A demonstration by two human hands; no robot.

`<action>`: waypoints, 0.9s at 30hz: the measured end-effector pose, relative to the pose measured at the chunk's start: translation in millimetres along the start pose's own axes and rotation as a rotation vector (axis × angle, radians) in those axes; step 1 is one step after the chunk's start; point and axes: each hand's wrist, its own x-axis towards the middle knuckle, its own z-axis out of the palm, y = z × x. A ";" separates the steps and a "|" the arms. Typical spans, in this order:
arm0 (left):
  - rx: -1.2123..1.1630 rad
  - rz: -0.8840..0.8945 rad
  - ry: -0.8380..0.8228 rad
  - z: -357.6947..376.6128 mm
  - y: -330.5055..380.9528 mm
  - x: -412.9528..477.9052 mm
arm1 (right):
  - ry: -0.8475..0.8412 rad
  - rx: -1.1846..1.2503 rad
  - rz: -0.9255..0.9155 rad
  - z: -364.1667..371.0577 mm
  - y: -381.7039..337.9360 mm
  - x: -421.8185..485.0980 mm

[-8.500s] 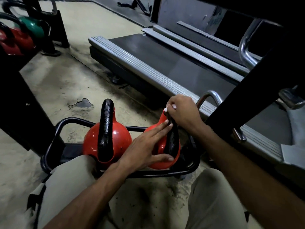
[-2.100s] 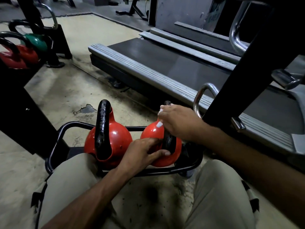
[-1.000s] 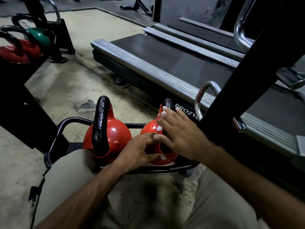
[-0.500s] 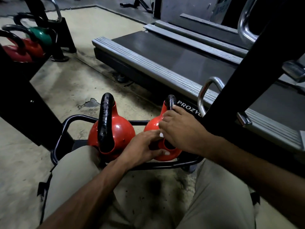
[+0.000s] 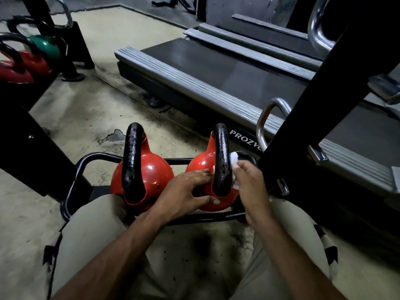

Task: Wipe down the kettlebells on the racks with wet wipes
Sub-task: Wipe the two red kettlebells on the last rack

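Head camera view: two red kettlebells with black handles are seen side by side on a low black rack [image 5: 86, 161] at floor level. The right kettlebell [image 5: 201, 163] is steadied by the left hand [image 5: 186, 195], its fingers spread over the red body and the thumb laid along the near side. A white wet wipe [image 5: 233, 161] is bunched in the curled fingers of the right hand [image 5: 251, 187] and pressed against the right side of that kettlebell's handle. The left kettlebell [image 5: 153, 176] stands just beside it, touched by neither hand. A treadmill [image 5: 216, 68] lies beyond; a green kettlebell [image 5: 45, 45] is shelved at far left.
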 end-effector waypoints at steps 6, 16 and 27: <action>0.020 -0.017 -0.018 2.5 -4.8 -0.2 | -0.198 0.297 0.188 -15.1 -16.3 29.6; 0.003 -0.020 0.032 -0.7 3.7 -2.5 | -0.274 0.550 0.514 0.8 -31.3 40.7; -0.011 -0.048 0.016 -2.5 2.3 -2.1 | -0.062 -0.847 -0.949 -8.2 -12.5 -17.4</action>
